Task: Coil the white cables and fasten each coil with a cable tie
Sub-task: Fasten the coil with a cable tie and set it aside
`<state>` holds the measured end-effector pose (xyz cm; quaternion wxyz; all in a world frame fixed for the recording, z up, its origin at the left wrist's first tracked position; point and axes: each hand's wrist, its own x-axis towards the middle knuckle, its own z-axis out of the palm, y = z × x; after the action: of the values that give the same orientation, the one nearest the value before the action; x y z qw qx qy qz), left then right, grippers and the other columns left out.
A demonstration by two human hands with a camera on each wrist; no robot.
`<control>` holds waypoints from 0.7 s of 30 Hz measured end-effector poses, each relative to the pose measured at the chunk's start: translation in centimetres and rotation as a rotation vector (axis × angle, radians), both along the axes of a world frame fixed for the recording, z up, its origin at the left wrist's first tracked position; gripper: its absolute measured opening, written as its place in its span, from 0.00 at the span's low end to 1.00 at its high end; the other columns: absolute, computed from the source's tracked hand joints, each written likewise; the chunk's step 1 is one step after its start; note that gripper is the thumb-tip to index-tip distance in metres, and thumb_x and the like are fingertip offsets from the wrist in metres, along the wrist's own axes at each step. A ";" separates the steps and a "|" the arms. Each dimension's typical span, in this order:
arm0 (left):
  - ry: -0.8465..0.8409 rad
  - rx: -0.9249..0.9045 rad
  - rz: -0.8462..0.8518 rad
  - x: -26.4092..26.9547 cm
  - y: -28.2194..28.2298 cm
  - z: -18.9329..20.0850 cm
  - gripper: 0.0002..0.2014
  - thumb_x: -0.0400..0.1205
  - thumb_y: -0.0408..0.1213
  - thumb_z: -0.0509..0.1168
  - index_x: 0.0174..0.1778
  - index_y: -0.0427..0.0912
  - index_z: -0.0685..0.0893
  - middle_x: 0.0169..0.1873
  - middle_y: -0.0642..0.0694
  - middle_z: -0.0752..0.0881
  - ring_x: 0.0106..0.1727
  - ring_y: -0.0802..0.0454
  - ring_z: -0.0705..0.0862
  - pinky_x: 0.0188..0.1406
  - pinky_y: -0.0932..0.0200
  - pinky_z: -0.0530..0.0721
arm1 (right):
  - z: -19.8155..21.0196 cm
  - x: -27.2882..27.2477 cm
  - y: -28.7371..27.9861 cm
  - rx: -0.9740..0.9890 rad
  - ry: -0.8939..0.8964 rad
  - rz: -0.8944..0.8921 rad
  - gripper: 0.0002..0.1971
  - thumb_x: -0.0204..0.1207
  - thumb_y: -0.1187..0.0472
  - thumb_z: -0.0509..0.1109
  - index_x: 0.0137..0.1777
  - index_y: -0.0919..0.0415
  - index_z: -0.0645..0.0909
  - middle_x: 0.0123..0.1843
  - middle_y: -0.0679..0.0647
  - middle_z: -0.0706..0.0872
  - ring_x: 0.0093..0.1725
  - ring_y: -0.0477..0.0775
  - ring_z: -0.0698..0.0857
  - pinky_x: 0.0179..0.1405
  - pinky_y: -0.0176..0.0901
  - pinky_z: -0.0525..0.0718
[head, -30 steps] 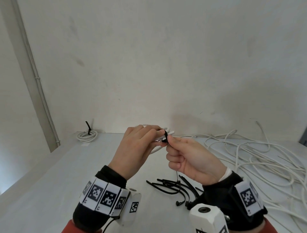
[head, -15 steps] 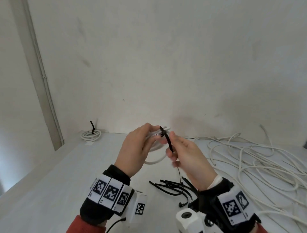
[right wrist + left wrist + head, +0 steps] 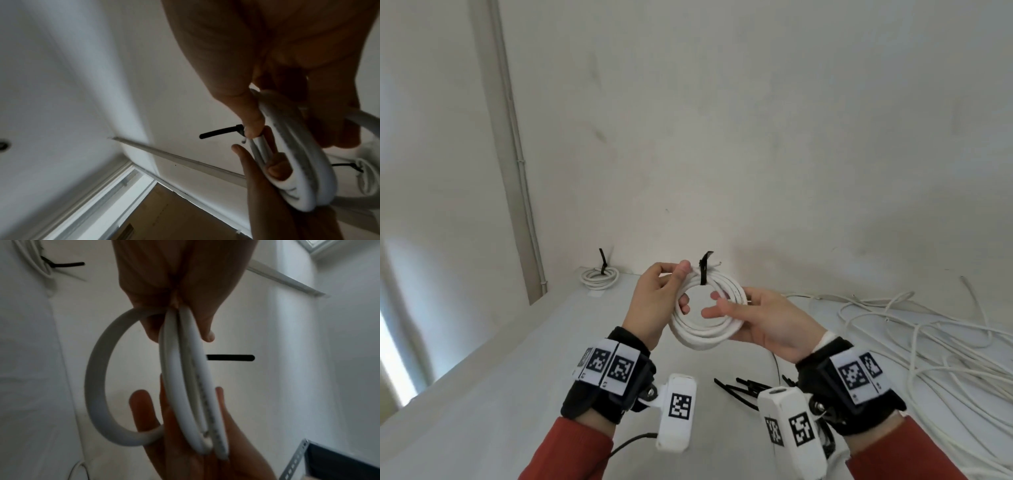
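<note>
I hold a white cable coil [image 3: 702, 337] upright in front of me, above the table. A black cable tie [image 3: 703, 274] wraps its top, with the tail sticking up. My left hand [image 3: 684, 287] grips the coil's left side, thumb on top and a finger through the ring. My right hand [image 3: 726, 303] lies palm up with straight fingers, cradling the coil's right side. In the left wrist view the coil [image 3: 185, 386] rests edge-on in the right palm, and the tie tail [image 3: 230, 357] juts sideways. The right wrist view shows the coil [image 3: 298, 162] and the tie [image 3: 218, 131].
A tied white coil [image 3: 599, 275] lies at the table's back left corner. Several spare black ties [image 3: 739, 387] lie on the white table [image 3: 517, 394] below my right hand. Loose white cables [image 3: 928, 342] sprawl over the right side. A wall stands close behind.
My right hand has let go of the tie tail and opened under the coil. The coil has turned to face me, with the tie drawn snug at its top.
</note>
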<state>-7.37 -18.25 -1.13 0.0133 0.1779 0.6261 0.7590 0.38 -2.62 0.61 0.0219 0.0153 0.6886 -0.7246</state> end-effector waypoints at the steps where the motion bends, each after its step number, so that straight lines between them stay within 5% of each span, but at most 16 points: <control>1: -0.036 0.013 -0.019 -0.2 -0.2 -0.1 0.16 0.81 0.46 0.65 0.53 0.35 0.79 0.25 0.47 0.83 0.23 0.54 0.78 0.25 0.61 0.77 | -0.1 -0.4 0.0 -0.034 0.005 -0.020 0.14 0.76 0.62 0.71 0.59 0.67 0.82 0.53 0.64 0.90 0.48 0.54 0.89 0.52 0.46 0.89; 6: -0.175 -0.096 -0.255 -0.3 -0.4 -0.6 0.19 0.79 0.43 0.68 0.61 0.36 0.78 0.54 0.39 0.88 0.47 0.47 0.89 0.42 0.55 0.87 | -0.8 -1.5 -0.3 -0.145 0.118 -0.220 0.17 0.75 0.59 0.72 0.60 0.68 0.81 0.51 0.62 0.91 0.47 0.57 0.91 0.45 0.44 0.90; 13: -0.202 0.035 -0.353 0.0 0.2 -1.1 0.17 0.78 0.29 0.69 0.60 0.27 0.78 0.52 0.31 0.88 0.48 0.40 0.89 0.45 0.51 0.89 | -0.8 -1.1 0.1 0.046 0.170 -0.327 0.15 0.78 0.49 0.69 0.54 0.61 0.84 0.45 0.54 0.93 0.42 0.52 0.91 0.27 0.38 0.83; 15: -0.195 0.093 -0.358 -0.1 0.3 -1.1 0.18 0.75 0.30 0.70 0.59 0.30 0.78 0.50 0.35 0.90 0.47 0.43 0.90 0.44 0.52 0.89 | -0.5 -1.0 0.5 0.110 0.181 -0.324 0.15 0.77 0.49 0.69 0.50 0.61 0.86 0.44 0.52 0.93 0.43 0.52 0.91 0.33 0.39 0.86; 17: -0.190 0.152 -0.376 0.0 0.3 -1.1 0.19 0.71 0.33 0.70 0.57 0.32 0.80 0.49 0.38 0.90 0.45 0.44 0.90 0.42 0.55 0.89 | -0.4 -0.9 0.9 0.013 0.173 -0.272 0.14 0.75 0.51 0.70 0.49 0.64 0.87 0.45 0.55 0.92 0.45 0.52 0.90 0.44 0.40 0.88; 21: -0.174 0.252 -0.409 -0.1 0.4 -1.2 0.18 0.72 0.36 0.68 0.57 0.34 0.81 0.48 0.42 0.91 0.45 0.48 0.91 0.38 0.58 0.89 | -0.1 -0.6 1.2 -0.336 0.075 -0.134 0.19 0.69 0.52 0.70 0.52 0.67 0.85 0.49 0.61 0.91 0.44 0.53 0.91 0.42 0.40 0.89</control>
<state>-7.43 -17.81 -2.31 0.1982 0.2353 0.4741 0.8250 -0.18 -1.47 0.51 -0.0500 0.0302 0.5556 -0.8294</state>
